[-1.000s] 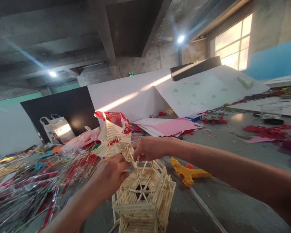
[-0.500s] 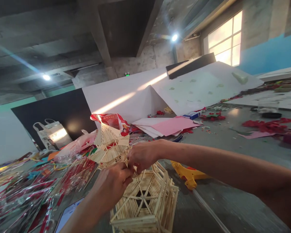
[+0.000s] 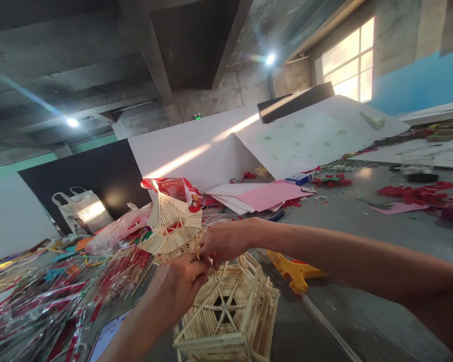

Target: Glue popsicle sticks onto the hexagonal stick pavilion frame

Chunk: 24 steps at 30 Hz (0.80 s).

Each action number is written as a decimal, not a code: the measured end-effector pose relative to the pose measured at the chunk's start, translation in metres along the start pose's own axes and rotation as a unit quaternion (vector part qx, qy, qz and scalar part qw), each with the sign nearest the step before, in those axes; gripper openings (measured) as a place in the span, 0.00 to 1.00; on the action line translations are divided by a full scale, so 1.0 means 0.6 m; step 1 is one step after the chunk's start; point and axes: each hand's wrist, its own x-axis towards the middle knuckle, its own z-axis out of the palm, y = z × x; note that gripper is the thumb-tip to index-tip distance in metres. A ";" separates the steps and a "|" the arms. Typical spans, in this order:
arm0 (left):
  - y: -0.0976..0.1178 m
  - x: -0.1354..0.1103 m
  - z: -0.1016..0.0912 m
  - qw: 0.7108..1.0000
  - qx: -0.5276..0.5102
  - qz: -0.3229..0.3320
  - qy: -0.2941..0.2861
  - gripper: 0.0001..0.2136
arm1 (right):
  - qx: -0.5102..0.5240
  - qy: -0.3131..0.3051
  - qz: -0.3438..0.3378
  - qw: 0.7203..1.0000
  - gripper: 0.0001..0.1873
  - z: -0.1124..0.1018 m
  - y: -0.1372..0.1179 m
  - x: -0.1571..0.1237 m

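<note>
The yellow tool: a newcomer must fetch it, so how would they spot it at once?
On the grey surface, find the pale stick-built frame nearest the camera. Just right of it, by the right forearm, lies the yellow tool. Its bright body, with a red patch, sets it apart from that frame.

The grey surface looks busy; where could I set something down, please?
Bare room shows between the clear rod and the right forearm, and beyond that forearm, short of the red scraps. The left is crowded with shiny strips.

The head camera looks forward, tilted, across the grey surface [image 3: 347, 208].
</note>
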 end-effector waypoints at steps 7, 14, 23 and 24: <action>-0.001 -0.004 0.000 1.000 0.002 0.007 -0.002 0.10 | -0.007 -0.004 -0.013 1.000 0.07 -0.005 -0.003 -0.005; -0.002 -0.004 0.002 1.000 -0.011 0.005 0.005 0.09 | -0.001 -0.007 0.005 1.000 0.07 -0.010 -0.009 -0.006; -0.004 -0.006 0.003 1.000 -0.015 0.020 0.019 0.09 | -0.014 -0.008 0.004 1.000 0.08 -0.006 -0.009 -0.006; -0.004 -0.005 0.004 1.000 -0.011 0.019 0.020 0.09 | -0.023 -0.011 0.007 1.000 0.08 -0.006 -0.010 -0.006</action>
